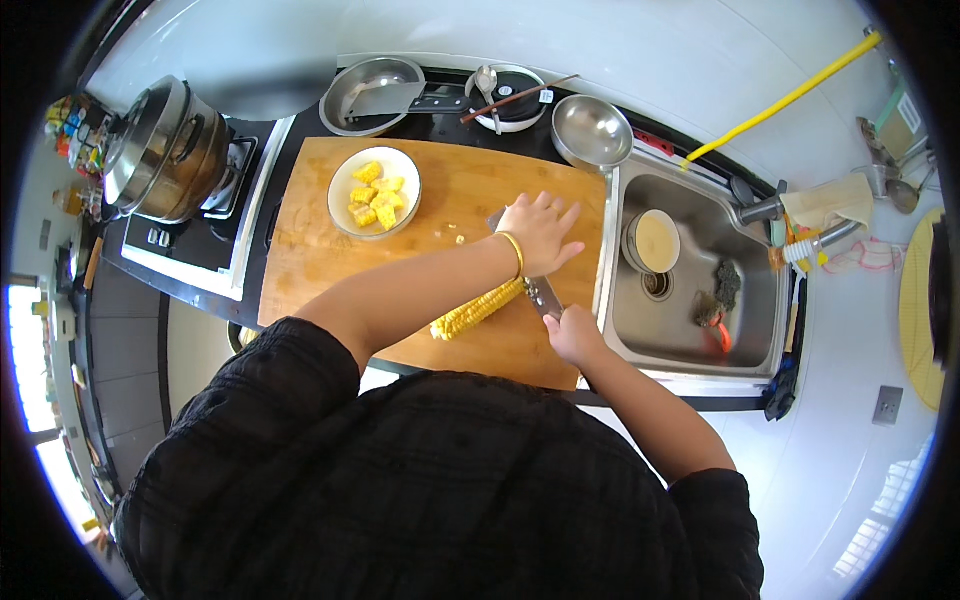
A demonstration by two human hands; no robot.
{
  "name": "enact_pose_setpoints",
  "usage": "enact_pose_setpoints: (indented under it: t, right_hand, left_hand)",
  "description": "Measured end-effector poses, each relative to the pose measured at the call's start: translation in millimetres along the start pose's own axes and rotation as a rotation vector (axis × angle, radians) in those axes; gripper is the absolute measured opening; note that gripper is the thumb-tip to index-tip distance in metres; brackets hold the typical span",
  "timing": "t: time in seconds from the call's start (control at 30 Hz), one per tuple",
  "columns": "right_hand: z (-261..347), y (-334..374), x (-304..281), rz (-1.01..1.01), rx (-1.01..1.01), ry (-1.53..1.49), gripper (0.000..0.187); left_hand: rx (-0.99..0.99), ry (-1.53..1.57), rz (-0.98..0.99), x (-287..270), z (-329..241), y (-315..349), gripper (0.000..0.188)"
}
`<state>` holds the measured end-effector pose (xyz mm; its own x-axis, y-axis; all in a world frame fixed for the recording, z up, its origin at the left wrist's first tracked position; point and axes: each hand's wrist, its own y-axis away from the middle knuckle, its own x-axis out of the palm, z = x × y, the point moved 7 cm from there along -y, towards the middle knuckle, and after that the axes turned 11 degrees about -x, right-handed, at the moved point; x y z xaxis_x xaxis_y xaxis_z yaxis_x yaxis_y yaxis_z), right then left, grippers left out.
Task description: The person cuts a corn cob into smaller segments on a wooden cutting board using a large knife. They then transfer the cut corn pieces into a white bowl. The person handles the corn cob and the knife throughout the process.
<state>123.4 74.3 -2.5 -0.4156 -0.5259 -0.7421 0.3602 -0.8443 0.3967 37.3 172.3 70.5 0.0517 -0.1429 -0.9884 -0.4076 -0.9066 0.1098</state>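
Black sleeves lead to hands on a knife, white label beyond.

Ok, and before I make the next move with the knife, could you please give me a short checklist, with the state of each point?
1. Right hand closed on the handle of the knife: ok.
2. Left hand clear of the cutting edge: cannot tell; it lies open over the blade, hiding much of it.
3. Corn cob lying on the cutting board: ok.
4. Blade set into the cob: cannot tell; the wrist covers part of the meeting place.
5. White bowl apart from the knife: ok, with cut corn pieces inside.
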Motion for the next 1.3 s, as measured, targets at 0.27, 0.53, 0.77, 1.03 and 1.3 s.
enact_pose_setpoints:
  t: [0.27,0.53,0.77,1.03,1.3]
  right_hand:
    - [9,-4,-4,-0.012,-0.01,0.013,0.03]
    - [44,3,-32,0.187,0.034,-0.283,0.034]
    - [32,8,-29,0.06,0.045,-0.281,0.033]
    - [43,-10,-42,0.315,0.24,-0.161,0.038]
    - [54,-20,-41,0.399,0.388,-0.201,0.036]
  left_hand:
    - [0.082,0.273,-0.712,-35,31,74,0.061]
    - [-0.453,0.091,-0.168,72,56,141,0.054]
    - [-0.437,0.017,-0.256,68,43,140,0.054]
    - [-0.358,-0.121,-0.373,67,33,147,0.053]
    - [-0.334,-0.17,-0.382,64,32,147,0.051]
